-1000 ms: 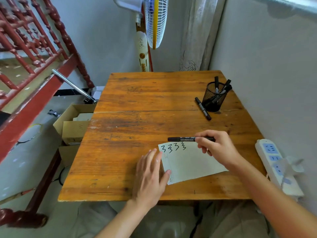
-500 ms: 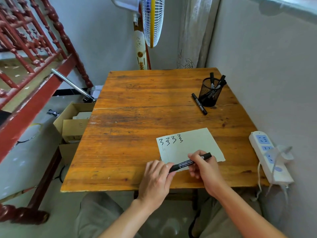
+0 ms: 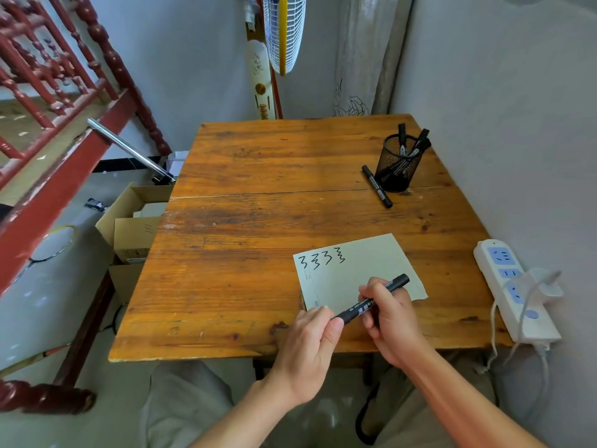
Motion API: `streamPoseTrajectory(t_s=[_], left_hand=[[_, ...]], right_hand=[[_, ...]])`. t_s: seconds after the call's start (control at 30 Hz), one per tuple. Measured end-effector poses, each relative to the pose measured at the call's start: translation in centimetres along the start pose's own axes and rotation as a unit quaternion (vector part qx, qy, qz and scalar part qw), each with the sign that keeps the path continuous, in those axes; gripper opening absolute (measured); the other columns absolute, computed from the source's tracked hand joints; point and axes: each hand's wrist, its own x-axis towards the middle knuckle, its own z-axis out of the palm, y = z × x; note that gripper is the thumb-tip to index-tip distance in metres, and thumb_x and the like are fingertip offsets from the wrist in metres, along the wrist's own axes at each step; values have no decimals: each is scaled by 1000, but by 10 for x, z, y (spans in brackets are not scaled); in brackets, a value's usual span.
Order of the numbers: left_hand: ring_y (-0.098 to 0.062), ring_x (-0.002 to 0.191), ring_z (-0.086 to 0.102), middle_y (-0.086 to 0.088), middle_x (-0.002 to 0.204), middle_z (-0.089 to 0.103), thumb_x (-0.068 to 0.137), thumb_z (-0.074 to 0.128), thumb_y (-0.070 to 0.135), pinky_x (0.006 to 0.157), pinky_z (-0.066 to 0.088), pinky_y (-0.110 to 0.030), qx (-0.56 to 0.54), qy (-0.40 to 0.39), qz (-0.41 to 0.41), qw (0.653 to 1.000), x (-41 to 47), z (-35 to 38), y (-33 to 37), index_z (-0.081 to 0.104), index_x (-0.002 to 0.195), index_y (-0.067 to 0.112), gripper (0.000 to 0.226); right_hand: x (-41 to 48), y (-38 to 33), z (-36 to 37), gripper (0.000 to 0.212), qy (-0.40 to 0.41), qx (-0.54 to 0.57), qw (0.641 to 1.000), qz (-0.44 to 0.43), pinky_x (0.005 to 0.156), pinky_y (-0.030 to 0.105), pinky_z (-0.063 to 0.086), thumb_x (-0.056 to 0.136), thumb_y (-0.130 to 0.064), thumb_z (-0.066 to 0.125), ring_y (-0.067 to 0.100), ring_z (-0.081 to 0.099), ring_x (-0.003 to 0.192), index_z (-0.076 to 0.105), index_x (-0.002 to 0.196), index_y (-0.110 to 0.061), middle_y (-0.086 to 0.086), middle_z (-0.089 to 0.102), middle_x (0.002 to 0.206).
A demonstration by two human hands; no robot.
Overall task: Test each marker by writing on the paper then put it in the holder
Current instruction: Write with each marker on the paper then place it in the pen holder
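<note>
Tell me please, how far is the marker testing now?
Done: the paper carries four test squiggles, and about three markers stand in the mesh holder. In hand: the right hand grips a black marker while the left hand pinches its near end, capping or uncapping. Left: one loose marker lies beside the holder.

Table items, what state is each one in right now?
Held marker: gripped by both hands, over the paper.
Loose marker: capped, lying beside the holder.
Holder: upright, markers inside.
Paper: flat, four squiggles written.
Power strip: one plug in.
</note>
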Motion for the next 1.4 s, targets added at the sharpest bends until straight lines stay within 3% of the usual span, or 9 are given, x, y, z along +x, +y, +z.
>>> streamPoseTrajectory(t_s=[0.1,0.27,0.33,0.43,0.63,0.83,1.0,1.13,1.4], left_hand=[[-5,56,35,14,58,37,99,30,42,53,25,-17,-96,-26,-40,994,2,-4,8,35,67,32,34],[-7,60,33,11,58,37,91,27,56,60,31,-20,-239,-51,-112,963,8,-4,16,38,64,29,40],[-7,61,37,12,61,41,92,26,56,59,33,-21,-186,-55,-97,976,11,-5,16,39,67,29,39],[-10,79,45,8,84,53,98,22,50,64,45,-30,34,-19,-13,999,11,-9,0,45,83,24,38],[-12,84,44,6,96,54,99,26,44,70,41,-27,217,-1,26,976,8,-17,-36,50,91,19,36],[-25,131,40,-3,135,53,96,36,39,105,33,-48,265,-53,44,962,10,-1,-39,62,103,20,33],[-21,130,42,-3,128,58,96,35,38,108,33,-45,257,-49,68,963,7,-12,-56,64,101,17,36],[-21,130,41,-5,128,57,96,39,35,110,31,-41,229,-44,67,970,7,-13,-61,63,101,12,34],[-24,128,43,-7,126,57,96,37,34,107,36,-43,255,-28,62,965,7,-9,-62,60,100,12,32]], right_hand=[[2,-6,0,41,-14,2,1000,-9,33,22,29,97,-5,44,15,32,33,44,56,-11,8,40,42],[7,-17,0,47,-31,12,999,-43,34,19,27,96,0,43,15,34,32,44,51,-14,8,40,43],[8,-20,2,43,-10,3,998,-54,34,20,26,95,0,45,15,34,32,43,54,-12,7,39,44],[15,-26,-5,33,70,11,997,-43,35,21,26,92,-3,49,11,36,34,44,60,-12,1,39,46],[42,-47,-43,27,140,28,989,-40,38,23,28,92,-8,55,13,40,42,48,67,-15,1,45,52],[70,-48,-32,13,126,-74,984,-98,44,20,40,94,-20,59,12,62,53,65,85,-14,7,69,71],[89,-27,-24,18,101,-198,962,-161,53,22,50,89,-22,66,17,66,57,66,78,-7,11,71,78],[94,-11,-19,26,110,-202,961,-153,54,33,51,88,-22,67,18,62,48,62,72,-3,11,70,69],[94,-1,-19,29,134,-194,956,-173,48,30,49,90,-18,64,18,59,44,58,69,2,11,67,62]])
